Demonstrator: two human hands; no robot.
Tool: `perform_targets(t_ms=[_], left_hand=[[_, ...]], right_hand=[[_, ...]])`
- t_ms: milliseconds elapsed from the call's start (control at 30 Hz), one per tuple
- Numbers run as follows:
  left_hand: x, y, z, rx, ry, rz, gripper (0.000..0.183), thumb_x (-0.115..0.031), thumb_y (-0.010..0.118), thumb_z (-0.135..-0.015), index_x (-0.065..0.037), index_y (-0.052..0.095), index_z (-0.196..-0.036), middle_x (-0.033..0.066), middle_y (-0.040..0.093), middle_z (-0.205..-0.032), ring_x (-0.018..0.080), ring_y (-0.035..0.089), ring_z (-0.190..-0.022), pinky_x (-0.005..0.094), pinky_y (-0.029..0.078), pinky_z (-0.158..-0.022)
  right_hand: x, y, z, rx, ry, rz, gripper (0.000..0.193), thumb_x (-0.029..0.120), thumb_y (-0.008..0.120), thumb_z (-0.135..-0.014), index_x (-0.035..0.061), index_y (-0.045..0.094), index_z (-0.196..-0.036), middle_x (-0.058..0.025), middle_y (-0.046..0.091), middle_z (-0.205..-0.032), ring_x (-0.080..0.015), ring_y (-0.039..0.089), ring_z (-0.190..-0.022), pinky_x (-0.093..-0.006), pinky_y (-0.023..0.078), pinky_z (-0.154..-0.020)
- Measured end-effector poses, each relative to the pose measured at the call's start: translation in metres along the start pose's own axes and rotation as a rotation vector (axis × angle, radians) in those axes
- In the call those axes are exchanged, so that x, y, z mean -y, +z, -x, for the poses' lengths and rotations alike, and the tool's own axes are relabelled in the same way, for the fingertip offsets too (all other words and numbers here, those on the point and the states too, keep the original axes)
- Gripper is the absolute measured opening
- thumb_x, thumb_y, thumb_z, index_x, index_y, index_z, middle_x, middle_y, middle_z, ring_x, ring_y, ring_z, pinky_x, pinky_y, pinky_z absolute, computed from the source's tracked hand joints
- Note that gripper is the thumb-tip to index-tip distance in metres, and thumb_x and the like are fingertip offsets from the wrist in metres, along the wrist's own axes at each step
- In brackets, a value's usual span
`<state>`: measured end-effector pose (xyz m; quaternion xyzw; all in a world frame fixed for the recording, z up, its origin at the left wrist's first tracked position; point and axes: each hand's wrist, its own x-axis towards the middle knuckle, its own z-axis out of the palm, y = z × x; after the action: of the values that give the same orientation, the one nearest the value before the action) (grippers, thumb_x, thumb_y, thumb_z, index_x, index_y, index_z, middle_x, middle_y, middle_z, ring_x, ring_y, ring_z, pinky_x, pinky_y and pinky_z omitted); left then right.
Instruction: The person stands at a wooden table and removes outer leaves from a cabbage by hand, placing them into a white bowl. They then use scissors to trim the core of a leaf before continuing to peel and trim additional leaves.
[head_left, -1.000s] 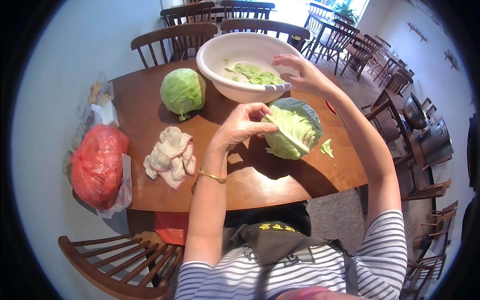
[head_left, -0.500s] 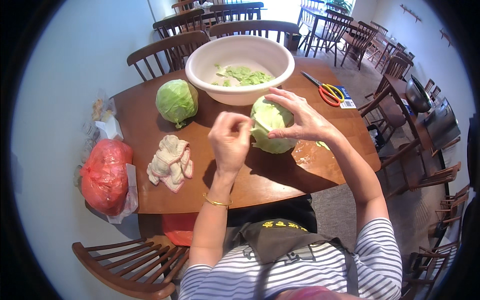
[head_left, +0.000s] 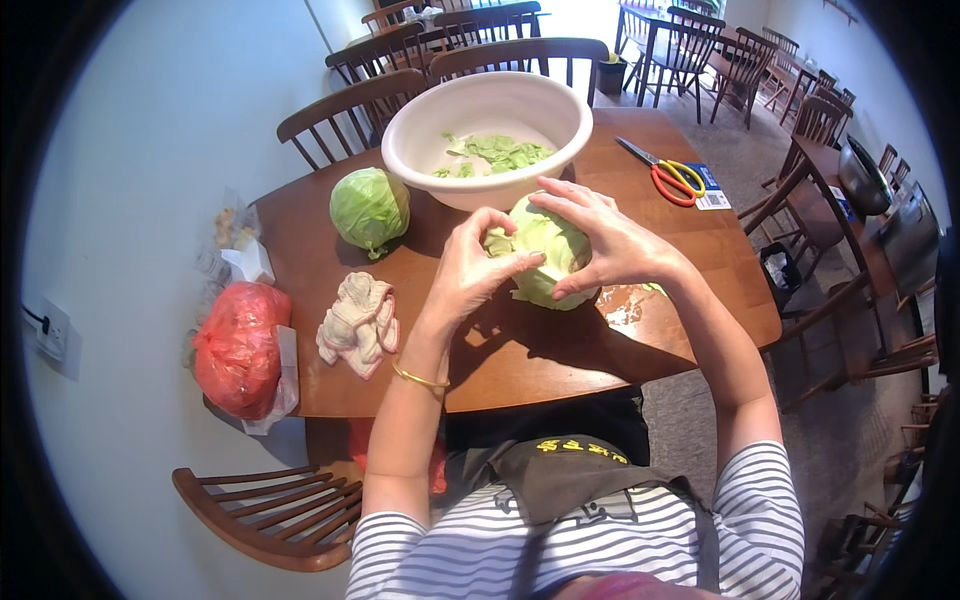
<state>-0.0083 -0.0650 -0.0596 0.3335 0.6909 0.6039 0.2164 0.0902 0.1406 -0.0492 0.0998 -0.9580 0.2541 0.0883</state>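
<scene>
Nearest thing on my feed is a crumpled cloth (head_left: 358,325) on the brown table (head_left: 500,387). Past that I've got the right hand (head_left: 628,245) spread wide, gripping a cabbage (head_left: 558,240). Left hand's (head_left: 470,268) curled at its left side, can't tell if it's pinching a leaf. Farther out: second cabbage (head_left: 370,210), scissors (head_left: 672,180), white bowl (head_left: 440,187) with loose leaves (head_left: 505,152), then chairs (head_left: 520,50).

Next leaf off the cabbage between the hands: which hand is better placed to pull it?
Probably the left hand: it is curled at the leaves on the left side of the cabbage. The right hand spans its right side, well set to steady it.
</scene>
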Motion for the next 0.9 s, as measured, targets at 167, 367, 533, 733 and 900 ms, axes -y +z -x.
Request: perform_targets(t_ms=[167,367,533,733,900], left_hand=[[-0.006,-0.010,-0.009,0.106,0.030,-0.066,0.034,-0.012,0.084,-0.073,-0.005,0.059,-0.095,0.0028,0.063,-0.090,0.0094,0.059,-0.085,0.0243,0.050,-0.074],[-0.001,-0.020,-0.006,0.092,0.276,-0.206,0.022,-0.003,0.078,-0.073,-0.002,0.062,-0.087,0.0048,0.063,-0.082,0.0117,0.059,-0.073,0.0265,0.048,-0.064],[-0.001,0.018,0.020,-0.304,0.730,-0.696,0.022,0.009,0.069,-0.067,-0.003,0.063,-0.084,0.0111,0.051,-0.075,0.0293,0.057,-0.066,0.0375,0.049,-0.062],[-0.003,-0.005,-0.011,-0.804,0.734,-0.373,0.014,0.002,0.073,-0.078,-0.003,0.062,-0.084,0.0033,0.060,-0.078,0.0134,0.059,-0.068,0.0292,0.047,-0.060],[-0.027,-0.077,-0.108,-0.488,0.394,-0.071,0.040,-0.017,0.081,-0.075,-0.001,0.066,-0.108,0.0110,0.066,-0.095,0.0185,0.064,-0.083,0.0301,0.053,-0.073]], right_hand=[[0.000,0.000,-0.002,-0.003,-0.005,-0.025,0.108,0.044,0.090,-0.058,0.0115,0.040,-0.148,-0.0186,0.027,-0.157,-0.0410,0.025,-0.144,-0.0529,0.025,-0.117],[0.000,0.001,-0.004,-0.008,-0.024,-0.026,0.109,0.045,0.091,-0.058,0.0115,0.038,-0.148,-0.0197,0.027,-0.157,-0.0429,0.024,-0.144,-0.0528,0.026,-0.117],[-0.005,0.005,-0.007,-0.044,-0.040,-0.007,0.108,0.045,0.090,-0.058,0.0112,0.038,-0.147,-0.0202,0.027,-0.156,-0.0429,0.025,-0.144,-0.0520,0.025,-0.117],[0.004,0.001,0.000,-0.049,0.061,-0.047,0.105,0.043,0.090,-0.059,0.0112,0.041,-0.145,-0.0187,0.026,-0.157,-0.0422,0.024,-0.144,-0.0500,0.025,-0.118],[0.006,0.002,-0.005,-0.027,0.044,-0.056,0.103,0.043,0.090,-0.058,0.0109,0.043,-0.143,-0.0178,0.027,-0.157,-0.0421,0.024,-0.144,-0.0504,0.025,-0.118]])
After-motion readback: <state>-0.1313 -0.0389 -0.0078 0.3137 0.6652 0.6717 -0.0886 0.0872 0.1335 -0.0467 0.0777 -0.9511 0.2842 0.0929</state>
